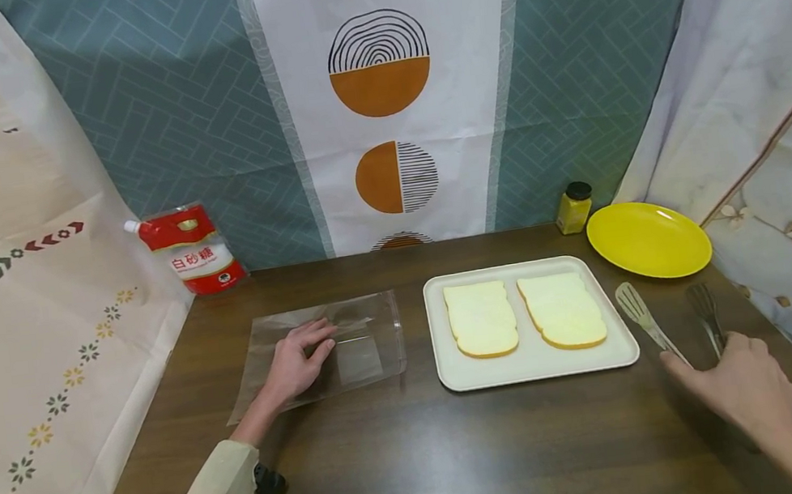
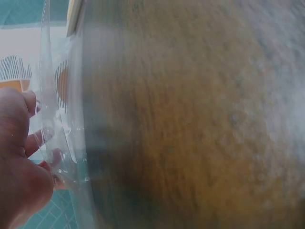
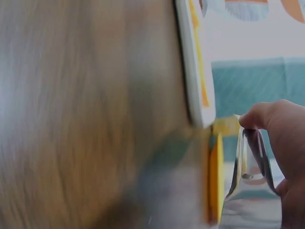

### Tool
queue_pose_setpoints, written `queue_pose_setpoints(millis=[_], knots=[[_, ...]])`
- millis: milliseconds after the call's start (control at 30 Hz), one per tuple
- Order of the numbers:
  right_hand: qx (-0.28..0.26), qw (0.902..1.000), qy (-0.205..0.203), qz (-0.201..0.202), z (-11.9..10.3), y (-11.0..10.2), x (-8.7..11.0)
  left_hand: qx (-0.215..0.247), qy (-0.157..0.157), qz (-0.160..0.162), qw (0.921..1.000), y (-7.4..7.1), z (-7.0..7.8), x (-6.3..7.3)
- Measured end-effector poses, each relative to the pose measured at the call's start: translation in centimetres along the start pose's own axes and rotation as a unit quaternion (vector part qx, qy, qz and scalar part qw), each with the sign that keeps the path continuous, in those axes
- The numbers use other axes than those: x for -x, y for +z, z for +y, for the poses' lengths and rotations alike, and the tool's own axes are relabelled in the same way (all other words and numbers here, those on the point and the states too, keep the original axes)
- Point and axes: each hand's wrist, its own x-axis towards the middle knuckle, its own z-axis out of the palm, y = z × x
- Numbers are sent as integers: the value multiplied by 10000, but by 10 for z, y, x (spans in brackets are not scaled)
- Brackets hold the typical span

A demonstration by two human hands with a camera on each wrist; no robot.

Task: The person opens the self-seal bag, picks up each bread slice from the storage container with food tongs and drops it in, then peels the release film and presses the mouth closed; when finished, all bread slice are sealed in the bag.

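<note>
My left hand (image 1: 301,364) rests on a clear plastic bag (image 1: 382,322) that lies flat on the table, its fingers slightly spread over the film. In the left wrist view, the bag's shiny edge (image 2: 46,71) stands close beside the fingers. Metal tongs (image 1: 640,313) with slotted ends are gripped in my right hand (image 1: 749,386), their two arms spread apart. The right wrist view shows the thumb on one arm of the tongs (image 3: 237,176). Left of the tongs, a white tray (image 1: 534,367) carries two bread slices (image 1: 481,320) side by side.
A yellow oval plate (image 1: 648,240) sits at the back right, near a small yellow jar (image 1: 573,209) with a black lid. At the back left stands a red and white sugar pouch (image 1: 199,253). Curtains (image 1: 203,98) hang behind and beside the brown table (image 1: 421,464).
</note>
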Motion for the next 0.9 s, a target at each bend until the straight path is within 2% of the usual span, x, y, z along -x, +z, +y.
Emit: queue_pose_setpoints(millis=[200,467,900], knots=[[-23,9975,-610,348,-27,6,19,9,-98,21,9999,-1,1,1],[131,9935,-1038,439,-51,22,36,29,-171,-33,9998,-1,1,2],[160,9940,-1064,202,-74,34,43,-47,-39,17,10000,1,1,1]])
